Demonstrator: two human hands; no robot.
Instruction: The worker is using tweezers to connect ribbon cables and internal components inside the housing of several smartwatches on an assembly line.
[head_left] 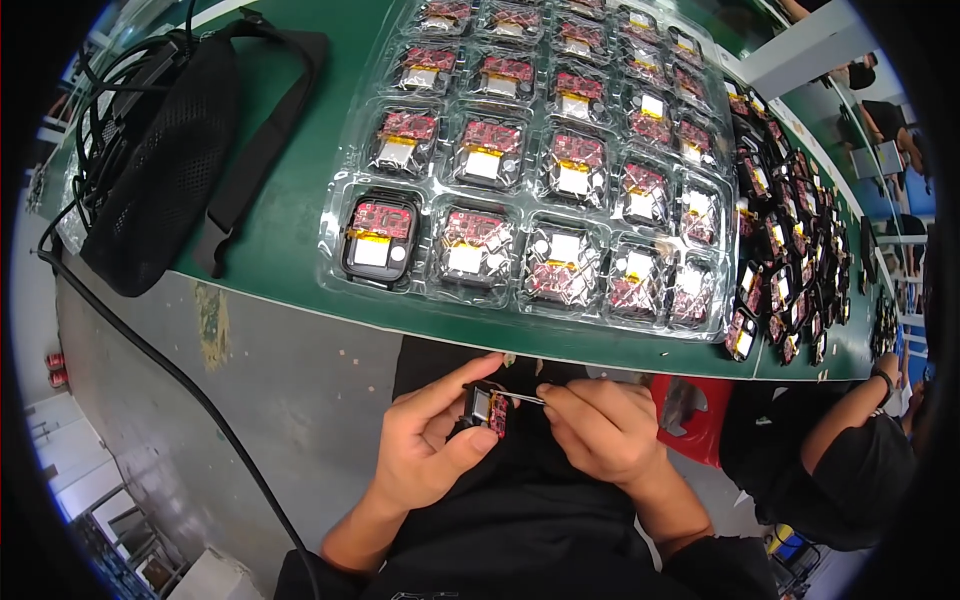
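Observation:
Over my lap, just off the table edge, my left hand (425, 440) grips a small black electronic device housing (480, 405) between thumb and fingers. Its inner side shows a silvery block, a strip of yellow and a red circuit board. My right hand (608, 430) pinches thin metal tweezers (520, 397), whose tips reach the device near the yellow strip. Whether the tips grip anything is too small to tell. Beyond my hands, a clear plastic tray (332, 255) holds rows of similar black housings with red boards.
On the green table (290, 265), a black mesh bag (165, 190) with a strap and cables lies at the left. Many loose devices (790, 225) are heaped at the right. A black cable (180, 380) hangs along my left. A person's arm (850, 410) and a red stool (690, 425) are at my right.

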